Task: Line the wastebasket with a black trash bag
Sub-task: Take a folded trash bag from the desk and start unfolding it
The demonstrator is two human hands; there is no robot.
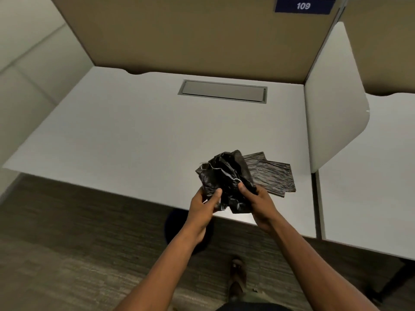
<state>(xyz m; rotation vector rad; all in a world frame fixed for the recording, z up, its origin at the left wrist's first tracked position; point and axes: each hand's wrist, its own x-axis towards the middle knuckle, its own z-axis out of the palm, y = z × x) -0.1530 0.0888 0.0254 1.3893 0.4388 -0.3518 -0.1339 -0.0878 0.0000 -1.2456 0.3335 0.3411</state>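
Note:
A crumpled black trash bag (pixel 226 176) is held above the near edge of the white desk (pixel 134 131). My left hand (pixel 203 206) pinches its lower left part. My right hand (pixel 258 202) grips its lower right side. Folded black bags (pixel 274 173) lie flat on the desk just right of the held one. A dark round wastebasket (pixel 171 225) stands on the floor under the desk edge, mostly hidden behind my left forearm.
A grey cable flap (pixel 223 90) is set into the desk near the tan back panel (pixel 190 34). A white divider (pixel 332 104) bounds the desk on the right, with another desk beyond. My sandalled foot (pixel 238 277) is on the carpet.

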